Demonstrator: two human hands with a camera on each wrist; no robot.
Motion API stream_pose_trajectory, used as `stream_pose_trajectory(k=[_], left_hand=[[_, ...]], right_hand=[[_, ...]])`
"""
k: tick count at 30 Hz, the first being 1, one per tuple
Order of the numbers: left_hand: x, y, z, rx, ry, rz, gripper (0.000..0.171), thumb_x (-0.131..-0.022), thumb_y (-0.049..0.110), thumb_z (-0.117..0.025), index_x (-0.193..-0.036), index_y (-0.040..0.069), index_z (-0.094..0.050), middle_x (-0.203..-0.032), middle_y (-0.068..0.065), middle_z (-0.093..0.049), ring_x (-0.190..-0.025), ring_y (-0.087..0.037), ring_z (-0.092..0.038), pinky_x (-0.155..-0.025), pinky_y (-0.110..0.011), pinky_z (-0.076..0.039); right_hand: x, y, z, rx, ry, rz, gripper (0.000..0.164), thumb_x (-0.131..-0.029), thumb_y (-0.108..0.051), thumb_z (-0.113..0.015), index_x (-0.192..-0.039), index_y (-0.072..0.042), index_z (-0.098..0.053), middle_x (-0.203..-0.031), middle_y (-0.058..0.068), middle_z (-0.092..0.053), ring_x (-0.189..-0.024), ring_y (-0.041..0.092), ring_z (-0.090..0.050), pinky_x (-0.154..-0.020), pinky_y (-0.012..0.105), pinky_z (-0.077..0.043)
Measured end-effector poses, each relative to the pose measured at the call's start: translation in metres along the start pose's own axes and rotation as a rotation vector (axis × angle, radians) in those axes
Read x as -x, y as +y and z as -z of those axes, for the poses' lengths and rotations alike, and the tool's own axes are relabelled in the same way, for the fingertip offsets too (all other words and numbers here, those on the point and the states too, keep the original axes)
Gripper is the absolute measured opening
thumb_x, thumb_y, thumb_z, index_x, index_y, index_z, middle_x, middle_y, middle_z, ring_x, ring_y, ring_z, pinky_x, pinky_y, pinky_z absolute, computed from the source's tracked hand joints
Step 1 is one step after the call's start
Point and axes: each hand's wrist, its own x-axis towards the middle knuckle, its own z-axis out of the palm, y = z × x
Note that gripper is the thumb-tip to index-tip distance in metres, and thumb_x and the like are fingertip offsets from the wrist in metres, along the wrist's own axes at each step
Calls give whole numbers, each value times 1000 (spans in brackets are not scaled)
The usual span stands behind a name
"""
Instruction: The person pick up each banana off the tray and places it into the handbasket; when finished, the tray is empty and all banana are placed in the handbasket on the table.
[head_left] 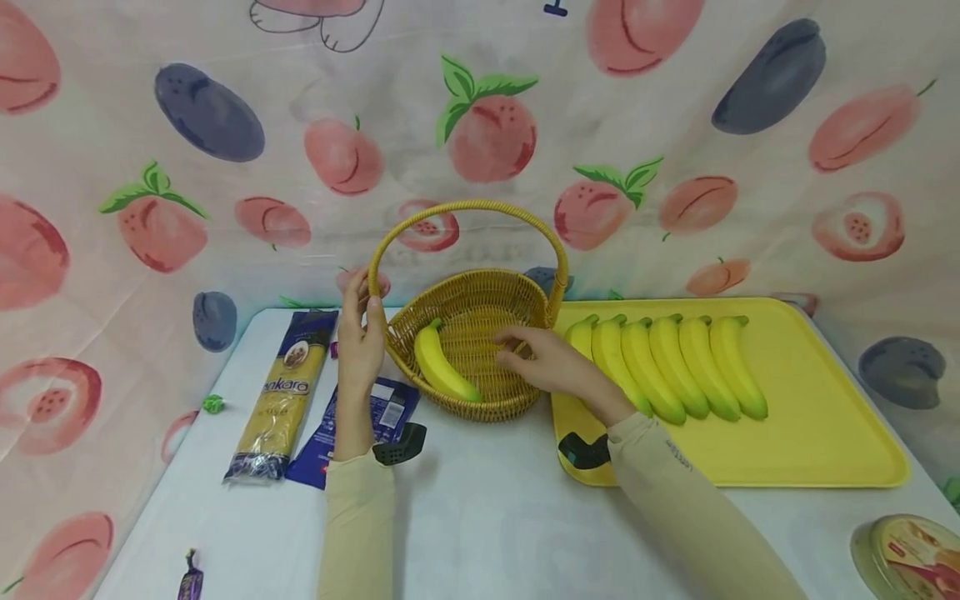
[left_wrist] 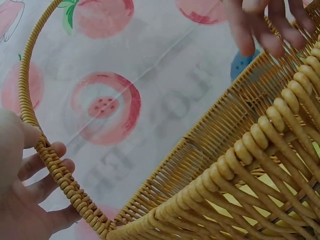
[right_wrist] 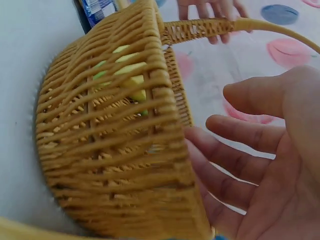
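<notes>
Inside the woven basket (head_left: 491, 410), one banana (head_left: 440, 364) lies at the left side, leftward from the right hand (head_left: 546, 360), whose fingers are loosely bent and hold nothing. Its long axis runs slantwise, stem pointing away, tip toward the near rim and rightward. The left hand (head_left: 362, 342) is clasped on the handle (head_left: 472, 205). Nearer to the right hand, six bananas (head_left: 677, 367) lie side by side on the yellow tray (head_left: 825, 400), stems pointing away
</notes>
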Motion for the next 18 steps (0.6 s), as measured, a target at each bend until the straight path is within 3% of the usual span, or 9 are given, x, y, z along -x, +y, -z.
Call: stream_pose_trajectory(k=[5, 8, 18], left_hand=[[-3, -22, -1, -20, 24, -6, 40, -102, 16, -38, -142, 19, -38, -129, -15, -53, -128, -31, -46, -103, -51, -36], [-2, -26, -1, -47, 34, 5, 39, -103, 20, -38, -141, 25, -39, -130, -12, -54, -128, -29, -46, -102, -51, -37], [-4, -28, -3, -26, 57, -7, 39, -102, 16, -38, -140, 23, -42, -126, -13, -56, -126, -30, -48, -102, -50, -37]], right_hand=[[18, 6, 4, -86, 82, -10, 32, -97, -31, -51, -127, -18, -56, -119, 0, -61, -106, 18, -57, -90, 38, -48], [27, 9, 5, -125, 122, -12, 29, -98, -31, -51, -123, -20, -57, -121, 0, -61, -105, 16, -58, -89, 37, -49], [56, 32, 18, -83, 252, 8, 31, -98, -30, -51, -125, -15, -55, -117, 9, -62, -102, 19, -59, -87, 41, -49]])
